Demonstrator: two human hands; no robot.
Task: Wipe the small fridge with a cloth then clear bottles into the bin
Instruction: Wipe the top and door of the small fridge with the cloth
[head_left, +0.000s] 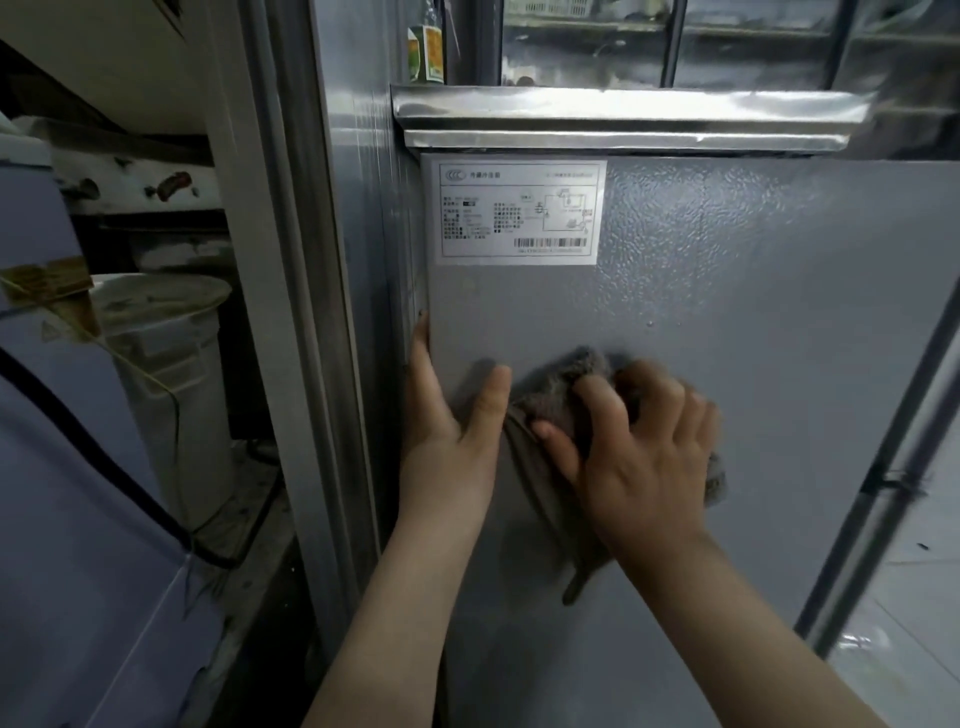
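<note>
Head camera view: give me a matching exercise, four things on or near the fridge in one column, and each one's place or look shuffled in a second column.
Column one
1. cloth
2. label
3. metal ledge
4. bucket

Column two
A. shiny, running along the top of the fridge panel
B. white, standing at the left
C. pressed on the panel under the right hand
D. stuck at the panel's upper left corner

Pairs: 1-C, 2-D, 3-A, 4-B

Right hand blurred — label print unreadably small
</note>
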